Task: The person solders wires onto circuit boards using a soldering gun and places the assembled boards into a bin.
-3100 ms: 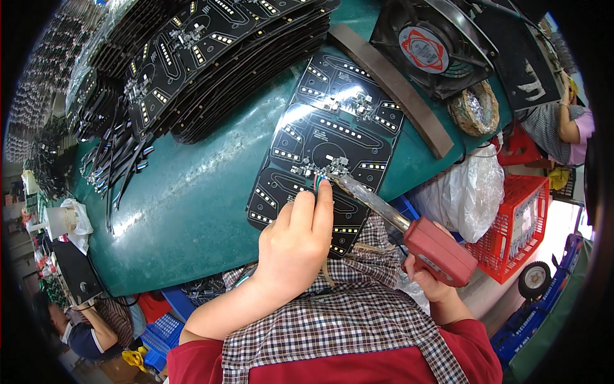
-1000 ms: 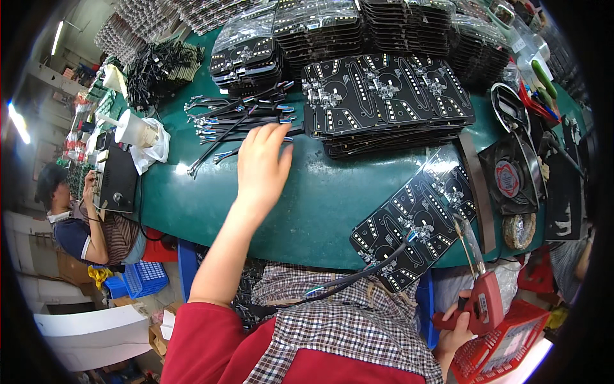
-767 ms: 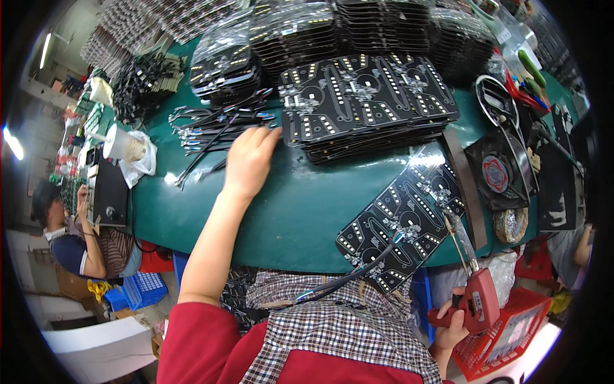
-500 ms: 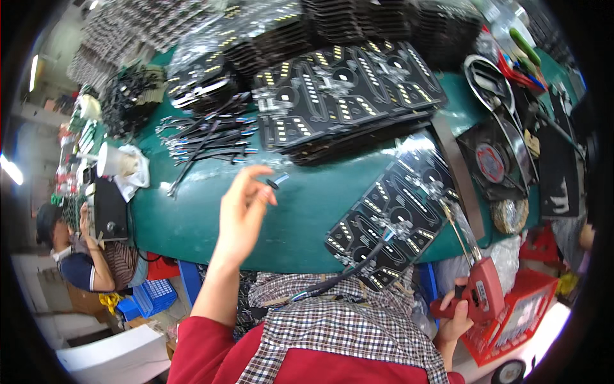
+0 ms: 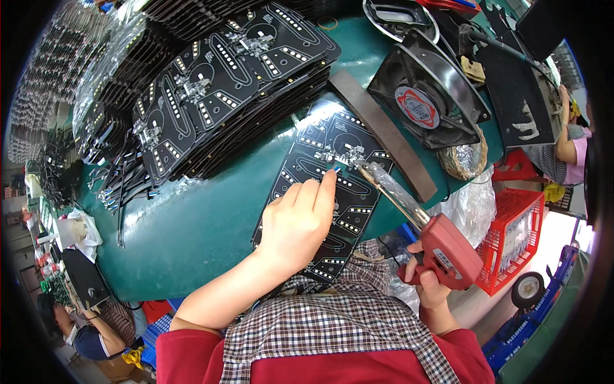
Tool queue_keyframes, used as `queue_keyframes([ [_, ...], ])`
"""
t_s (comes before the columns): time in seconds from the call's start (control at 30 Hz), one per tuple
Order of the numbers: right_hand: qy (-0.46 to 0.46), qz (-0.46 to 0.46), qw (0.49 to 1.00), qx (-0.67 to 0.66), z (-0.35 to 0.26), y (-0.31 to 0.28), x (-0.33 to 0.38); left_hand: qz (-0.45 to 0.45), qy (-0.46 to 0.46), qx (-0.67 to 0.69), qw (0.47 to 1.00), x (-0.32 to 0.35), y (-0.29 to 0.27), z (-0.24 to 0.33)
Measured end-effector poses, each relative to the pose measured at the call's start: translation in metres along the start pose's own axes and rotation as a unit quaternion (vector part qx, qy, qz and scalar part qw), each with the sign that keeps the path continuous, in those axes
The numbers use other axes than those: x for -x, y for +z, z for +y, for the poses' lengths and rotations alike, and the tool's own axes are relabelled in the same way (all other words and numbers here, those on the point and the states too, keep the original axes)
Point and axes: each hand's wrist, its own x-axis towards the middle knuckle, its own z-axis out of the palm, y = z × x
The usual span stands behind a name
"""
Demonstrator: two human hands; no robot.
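Observation:
A black circuit board [image 5: 361,198] with rows of small LEDs lies at the front of the green table, partly covered by my hand. My left hand [image 5: 295,224] is closed above it, its fingertips pinching a cable whose blue and white wire ends [image 5: 338,169] meet the board's cluster of metal parts [image 5: 348,155]. Most of that cable is hidden by the hand. My right hand [image 5: 432,291] grips a red soldering gun [image 5: 448,253]. The gun's long tip reaches to the same cluster, close to my left fingertips.
Stacked LED boards [image 5: 217,96] stand at the back left, beside a bundle of black cables [image 5: 131,185]. A dark metal bar [image 5: 384,137] lies right of the board, then a black fan [image 5: 425,102] and a tape roll [image 5: 464,160]. A red crate [image 5: 511,237] stands lower right.
My view has swung to the right. My left hand has moved from over the table onto the board, bringing the wire ends to the metal parts by the soldering tip. The right hand still holds the gun.

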Motion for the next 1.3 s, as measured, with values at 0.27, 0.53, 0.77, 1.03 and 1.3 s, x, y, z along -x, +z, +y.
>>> queue_keyframes([
  [0.27,0.022,-0.029,0.999,-0.025,-0.003,-0.001,-0.014,-0.018,-0.030,-0.024,0.999,-0.010,0.011,0.005],
  [0.53,0.063,-0.027,0.998,-0.008,-0.009,0.000,-0.023,-0.017,-0.039,-0.015,0.999,-0.007,0.009,0.006],
  [0.77,0.013,0.001,0.999,0.032,-0.012,0.012,-0.035,-0.015,-0.040,-0.015,0.999,-0.007,0.011,0.007],
  [1.03,0.104,-0.035,0.993,0.043,-0.012,-0.004,-0.030,-0.020,-0.038,-0.021,0.999,-0.006,0.010,0.007],
  [1.3,0.108,-0.030,0.994,0.022,-0.025,0.005,-0.039,-0.022,-0.036,-0.032,0.999,-0.006,0.010,0.007],
])
